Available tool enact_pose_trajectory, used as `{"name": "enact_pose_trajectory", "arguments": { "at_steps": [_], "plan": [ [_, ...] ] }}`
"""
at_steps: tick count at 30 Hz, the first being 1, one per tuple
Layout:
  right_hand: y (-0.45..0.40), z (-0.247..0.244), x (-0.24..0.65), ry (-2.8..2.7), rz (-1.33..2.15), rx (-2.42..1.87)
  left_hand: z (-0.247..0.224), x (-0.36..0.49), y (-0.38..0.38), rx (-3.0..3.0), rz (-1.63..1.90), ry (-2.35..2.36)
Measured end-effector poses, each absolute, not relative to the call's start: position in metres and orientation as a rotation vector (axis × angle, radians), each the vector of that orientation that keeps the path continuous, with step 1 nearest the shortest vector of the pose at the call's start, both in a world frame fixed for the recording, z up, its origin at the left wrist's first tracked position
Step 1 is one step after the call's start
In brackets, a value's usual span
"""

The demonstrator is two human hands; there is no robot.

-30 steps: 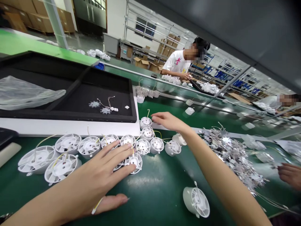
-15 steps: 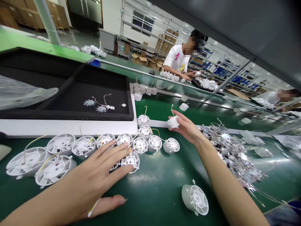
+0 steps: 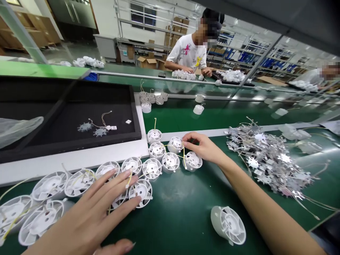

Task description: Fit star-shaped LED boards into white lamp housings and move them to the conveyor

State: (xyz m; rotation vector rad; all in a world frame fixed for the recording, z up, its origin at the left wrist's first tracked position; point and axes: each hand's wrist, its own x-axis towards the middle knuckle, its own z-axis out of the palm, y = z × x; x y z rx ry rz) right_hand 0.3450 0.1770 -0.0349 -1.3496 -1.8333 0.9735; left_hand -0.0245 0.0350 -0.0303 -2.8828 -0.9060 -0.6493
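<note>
1. Lowered since the earlier frame, one white housing [image 3: 174, 145] that was up in the air with the right hand [image 3: 203, 147] now sits beside the others, near the far edge of the surface [image 3: 180, 216].
2. At its right side, the right hand's grip is nearly pressed together, thumb close to forefinger. I cannot tell whether it pinches the rim, the yellow wire [image 3: 184, 154] or nothing. Touching so high probably avoids knocking the neighbouring housing [image 3: 193, 162] just below the hand.
3. Across the near side of the cluster of housings [image 3: 152, 169] lies the left hand [image 3: 98, 209], fingers spread, holding nothing visible. Its flat pose may be steadying the group; how firmly it touches is hidden.
4. Most housings stand with spoked faces upward, rim close to rim, perhaps so the leads stay free and little room is wasted.
5. Apart from them, toward the near edge, is a lone housing [image 3: 228, 225]; I cannot tell whether it is tilted.
6. Toward the surface's far edge, right of the right hand, silver star-shaped parts lie in a heap [image 3: 268, 164].
7. On the left, a black tray [image 3: 136, 117] rests on a white board [image 3: 143, 143]; its raised rim likely contains the small loose parts [image 3: 100, 132] inside.
</note>
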Motion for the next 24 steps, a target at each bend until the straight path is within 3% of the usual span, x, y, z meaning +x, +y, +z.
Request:
{"name": "enact_pose_trajectory", "arguments": {
  "at_steps": [6, 11, 15, 18, 24],
  "plan": [
    [0.168, -0.028, 0.339, -1.867, 1.0, -1.401, -0.029, -0.029, 0.038, -2.88, -0.588, -0.892],
    [0.156, 0.007, 0.366, -1.959, 0.998, -1.573, -0.027, -0.031, 0.045, -2.866, -0.535, -0.791],
    [0.147, 0.023, 0.373, -2.202, 1.279, -1.734, -0.028, -0.033, 0.044, -2.874, -0.525, -0.777],
    [0.149, 0.021, 0.364, -2.153, 1.408, -1.615, -0.029, -0.035, 0.042, -2.857, -0.521, -0.787],
    [0.125, 0.043, 0.401, -1.996, 1.092, -1.508, -0.023, -0.03, 0.047, -2.875, -0.572, -0.782]
  ]
}}
